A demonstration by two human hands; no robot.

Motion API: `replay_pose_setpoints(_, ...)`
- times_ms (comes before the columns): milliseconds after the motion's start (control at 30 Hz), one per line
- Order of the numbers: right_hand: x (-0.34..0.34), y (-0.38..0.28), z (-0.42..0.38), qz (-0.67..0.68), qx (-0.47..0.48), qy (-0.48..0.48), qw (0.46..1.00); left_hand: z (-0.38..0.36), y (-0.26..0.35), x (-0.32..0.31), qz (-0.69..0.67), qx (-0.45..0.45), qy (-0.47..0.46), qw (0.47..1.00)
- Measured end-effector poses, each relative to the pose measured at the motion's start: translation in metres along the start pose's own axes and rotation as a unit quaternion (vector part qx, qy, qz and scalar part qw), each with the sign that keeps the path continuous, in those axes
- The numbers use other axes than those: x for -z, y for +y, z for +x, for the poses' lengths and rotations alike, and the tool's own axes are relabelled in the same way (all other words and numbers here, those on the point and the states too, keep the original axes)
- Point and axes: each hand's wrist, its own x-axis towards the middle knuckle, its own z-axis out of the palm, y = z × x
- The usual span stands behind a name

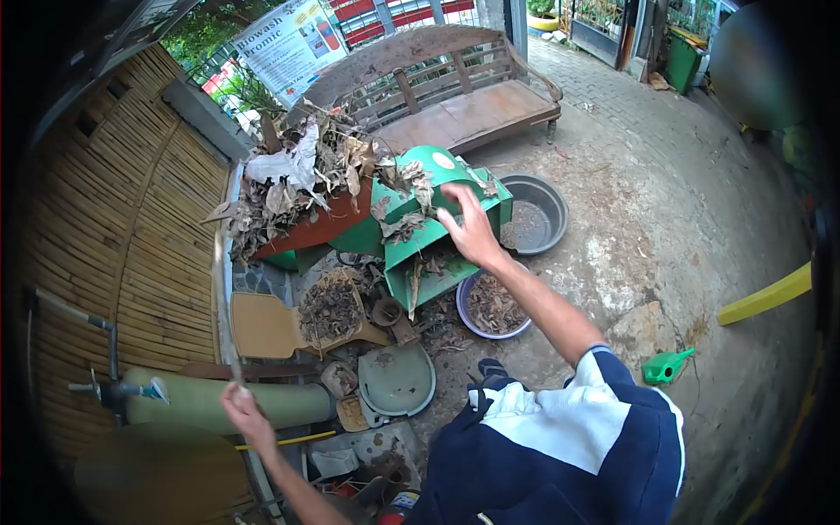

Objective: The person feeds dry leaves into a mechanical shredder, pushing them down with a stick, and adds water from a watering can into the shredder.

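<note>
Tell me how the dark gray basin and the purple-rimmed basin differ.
The dark gray basin looks wider than the purple-rimmed basin. The purple-rimmed basin holds a heap of brown leaf bits; the dark gray basin shows no such heap. Both are round and sit on the ground by the green machine.

Concrete floor (pixel 612 306): 1 grey basin (pixel 557 210), 1 watering can (pixel 662 367).

Leaves (pixel 302 197) on the machine (pixel 427 234), bench (pixel 468 114) behind it, basin (pixel 495 335) of leaf bits (pixel 490 304) nearer right, wall (pixel 131 201) left.
</note>
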Motion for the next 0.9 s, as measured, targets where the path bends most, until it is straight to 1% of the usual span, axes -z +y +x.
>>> replay_pose_setpoints(67, -0.028, 0.003, 0.049, 0.004, -0.043, 0.040, 0.998, 0.050, 0.051, -0.005, 0.047, -0.074, -0.017, 0.996)
replay_pose_setpoints(100, -0.040, 0.006, 0.075, 0.012, -0.066, 0.063, 0.996, 0.070, 0.077, -0.011, 0.041, -0.120, -0.054, 0.990)
replay_pose_setpoints(167, -0.067, 0.018, 0.114, 0.041, -0.108, 0.063, 0.991, 0.120, 0.086, -0.003, 0.111, -0.101, -0.100, 0.984)
replay_pose_setpoints(200, -0.079, 0.021, 0.132, 0.032, -0.109, 0.072, 0.991, 0.146, 0.084, -0.004, 0.134, -0.136, -0.111, 0.975)
replay_pose_setpoints(233, -0.092, 0.023, 0.144, 0.046, -0.109, 0.061, 0.991, 0.168, 0.081, -0.005, 0.160, -0.170, -0.121, 0.965)
replay_pose_setpoints(267, -0.107, 0.025, 0.150, 0.061, -0.110, 0.051, 0.991, 0.187, 0.081, -0.007, 0.198, -0.251, -0.093, 0.943)
replay_pose_setpoints(300, -0.119, 0.019, 0.154, 0.081, -0.108, 0.021, 0.991, 0.205, 0.087, -0.007, 0.195, -0.257, -0.105, 0.941)
replay_pose_setpoints(367, -0.141, -0.001, 0.154, 0.100, -0.137, -0.003, 0.986, 0.236, 0.102, -0.010, 0.053, -0.184, -0.126, 0.973)
replay_pose_setpoints(433, -0.155, -0.028, 0.155, 0.044, -0.119, -0.028, 0.991, 0.267, 0.108, -0.020, -0.075, -0.196, -0.070, 0.975)
replay_pose_setpoints(467, -0.163, -0.033, 0.158, -0.007, -0.076, -0.023, 0.997, 0.303, 0.095, -0.017, -0.159, -0.174, -0.091, 0.968)
replay_pose_setpoints(500, -0.168, -0.046, 0.158, -0.068, -0.070, -0.014, 0.995, 0.314, 0.097, -0.030, -0.158, -0.171, -0.098, 0.968)
replay_pose_setpoints(533, -0.175, -0.052, 0.161, -0.077, -0.045, -0.009, 0.996, 0.330, 0.106, -0.052, -0.262, -0.170, -0.089, 0.946)
replay_pose_setpoints(567, -0.182, -0.056, 0.166, -0.085, -0.019, -0.003, 0.996, 0.346, 0.118, -0.075, -0.363, -0.169, -0.080, 0.913)
replay_pose_setpoints(600, -0.191, -0.059, 0.173, -0.095, 0.017, -0.021, 0.995, 0.348, 0.134, -0.100, -0.415, -0.163, -0.123, 0.887)
replay_pose_setpoints(633, -0.204, -0.060, 0.175, -0.092, 0.058, -0.013, 0.994, 0.340, 0.152, -0.126, -0.465, -0.156, -0.164, 0.856)
replay_pose_setpoints(667, -0.212, -0.067, 0.177, -0.093, 0.031, -0.036, 0.995, 0.332, 0.170, -0.148, -0.508, -0.147, -0.211, 0.822)
replay_pose_setpoints(700, -0.214, -0.078, 0.179, -0.094, 0.002, -0.061, 0.994, 0.345, 0.173, -0.150, -0.505, -0.144, -0.216, 0.823)
replay_pose_setpoints(733, -0.215, -0.086, 0.180, -0.128, -0.019, -0.069, 0.989, 0.364, 0.177, -0.152, -0.497, -0.169, -0.281, 0.803)
replay_pose_setpoints(767, -0.214, -0.089, 0.180, -0.133, -0.041, -0.080, 0.987, 0.380, 0.182, -0.153, -0.486, -0.193, -0.346, 0.779)
replay_pose_setpoints(800, -0.213, -0.086, 0.182, -0.157, -0.041, -0.093, 0.982, 0.381, 0.203, -0.149, -0.491, -0.177, -0.287, 0.803)
replay_pose_setpoints(833, -0.214, -0.081, 0.180, -0.178, -0.044, -0.106, 0.977, 0.387, 0.221, -0.138, -0.484, -0.177, -0.272, 0.813)
replay_pose_setpoints(867, -0.215, -0.079, 0.177, -0.172, -0.052, -0.104, 0.978, 0.402, 0.236, -0.121, -0.472, -0.196, -0.288, 0.810)
replay_pose_setpoints(900, -0.211, -0.076, 0.176, -0.205, -0.041, -0.143, 0.967, 0.416, 0.250, -0.105, -0.482, -0.226, -0.337, 0.777)
